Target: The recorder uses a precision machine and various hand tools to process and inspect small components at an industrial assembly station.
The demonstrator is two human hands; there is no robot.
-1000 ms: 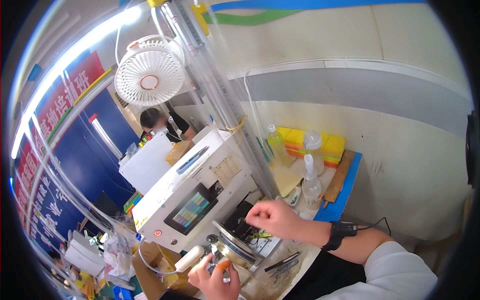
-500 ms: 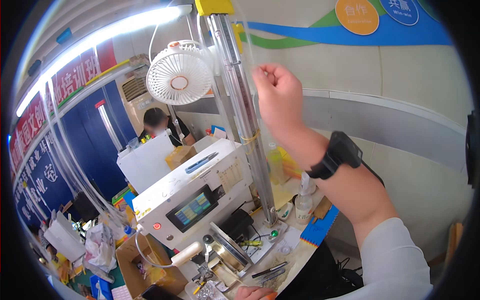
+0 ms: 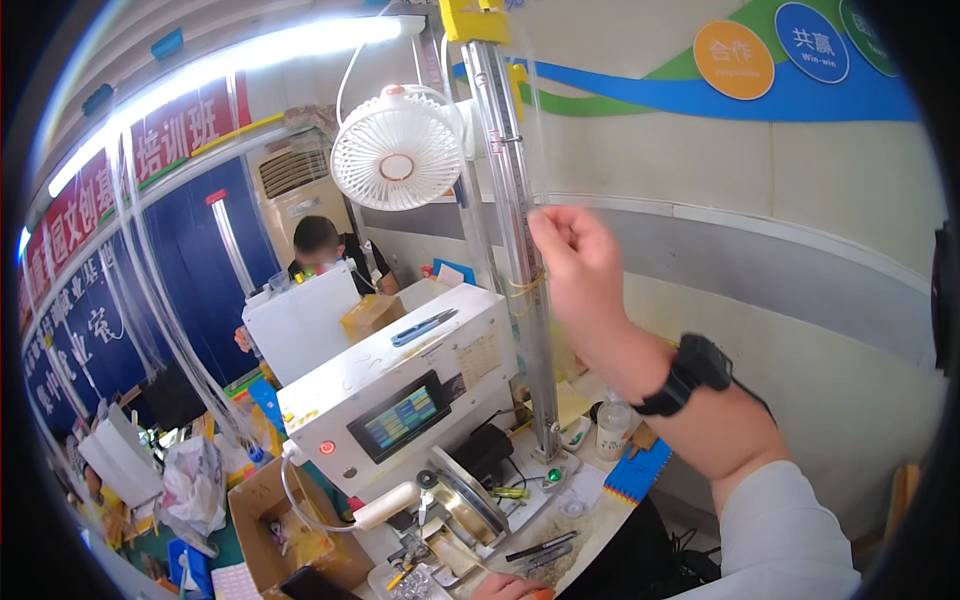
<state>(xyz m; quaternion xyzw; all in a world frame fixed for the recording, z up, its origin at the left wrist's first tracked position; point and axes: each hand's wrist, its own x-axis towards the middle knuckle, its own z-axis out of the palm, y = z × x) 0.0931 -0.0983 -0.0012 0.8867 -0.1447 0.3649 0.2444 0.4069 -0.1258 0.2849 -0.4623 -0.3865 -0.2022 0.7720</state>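
Note:
My right hand (image 3: 578, 262) is raised beside an upright metal pole (image 3: 520, 300) that stands on the bench. Its fingers are curled closed around a thin clear tube (image 3: 527, 120) that hangs down along the pole. A black watch (image 3: 688, 375) sits on that wrist. Only a sliver of my left hand (image 3: 505, 588) shows at the bottom edge, next to a small orange thing; its grip is hidden. Below the right hand stands a white machine (image 3: 400, 370) with a lit colour screen (image 3: 398, 418) and a metal reel (image 3: 462, 500) in front of it.
A white fan (image 3: 397, 150) hangs by the pole. A small clear bottle (image 3: 611, 428) and a blue tray (image 3: 636, 470) sit near the wall. A cardboard box (image 3: 265, 510) and bags lie to the left. Another person (image 3: 322, 250) sits behind the machine. Long clear tubes (image 3: 165, 300) hang at left.
My right hand rose from the bench to high on the pole, then came partway down. My left hand has slid down to the bottom edge, and the view has tilted upward.

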